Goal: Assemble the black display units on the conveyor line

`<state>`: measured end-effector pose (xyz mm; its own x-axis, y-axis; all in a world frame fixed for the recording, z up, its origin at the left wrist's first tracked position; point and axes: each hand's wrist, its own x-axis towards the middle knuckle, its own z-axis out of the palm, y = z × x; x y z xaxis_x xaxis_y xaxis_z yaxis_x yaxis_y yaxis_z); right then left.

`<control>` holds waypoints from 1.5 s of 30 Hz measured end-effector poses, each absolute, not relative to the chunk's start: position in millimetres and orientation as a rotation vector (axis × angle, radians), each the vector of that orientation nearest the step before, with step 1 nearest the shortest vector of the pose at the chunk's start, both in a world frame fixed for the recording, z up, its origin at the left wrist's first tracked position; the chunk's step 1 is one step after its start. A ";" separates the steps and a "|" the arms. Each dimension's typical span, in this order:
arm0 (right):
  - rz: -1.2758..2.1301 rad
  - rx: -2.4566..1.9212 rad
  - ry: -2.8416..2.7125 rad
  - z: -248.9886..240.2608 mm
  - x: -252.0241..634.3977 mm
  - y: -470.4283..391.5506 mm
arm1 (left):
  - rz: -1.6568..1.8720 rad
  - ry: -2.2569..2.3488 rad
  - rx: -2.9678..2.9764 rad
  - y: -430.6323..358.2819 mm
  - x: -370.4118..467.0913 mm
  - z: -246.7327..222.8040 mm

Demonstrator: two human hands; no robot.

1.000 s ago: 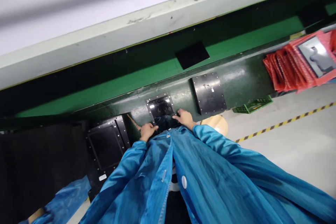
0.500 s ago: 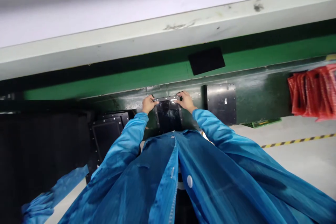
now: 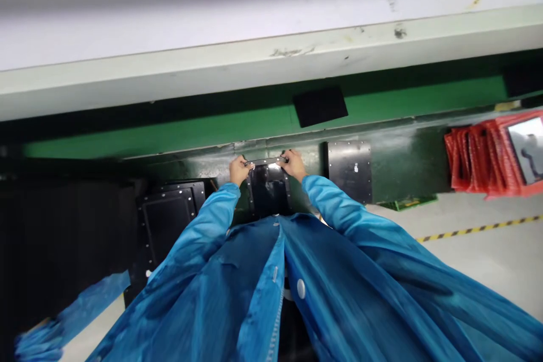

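A black panel (image 3: 269,189) with a row of light dots along its edges lies on the dark green bench top (image 3: 407,153), close against my blue coat. My left hand (image 3: 240,170) pinches the panel's far left corner between thumb and fingers. At the far right corner, my right hand (image 3: 293,163) grips it the same way. The panel's near edge is hidden by the coat.
Black panels (image 3: 167,218) are stacked at the left, and another black panel (image 3: 349,171) lies to the right. Red bubble-wrap packages (image 3: 487,158) sit farther right. A black sheet (image 3: 320,107) rests beyond the bench edge, below a white ledge (image 3: 212,68).
The view has shifted slightly to the right, showing more of the red packages. Both hands keep their hold on the panel's far corners.
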<state>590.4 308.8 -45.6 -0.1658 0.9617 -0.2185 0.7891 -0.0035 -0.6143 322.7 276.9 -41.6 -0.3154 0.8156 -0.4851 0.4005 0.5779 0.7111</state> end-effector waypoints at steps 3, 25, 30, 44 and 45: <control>0.843 -1.798 -2.090 -35.9 590.4 304.5 | 0.628 1.951 1.017 271.6 335.6 -18.9; 1.840 -0.984 -2.031 87.4 355.7 107.3 | 1.060 2.798 0.413 -99.1 133.9 103.0; 1.792 -1.070 -1.873 105.8 342.0 95.4 | 0.948 2.683 0.896 -96.7 250.5 134.7; 1.551 -1.647 -1.149 22.7 556.0 148.1 | 1.103 1.846 0.618 119.4 324.6 -1.8; 1.431 -1.788 -1.144 18.0 560.2 150.3 | 1.112 1.851 0.585 126.0 335.3 -9.0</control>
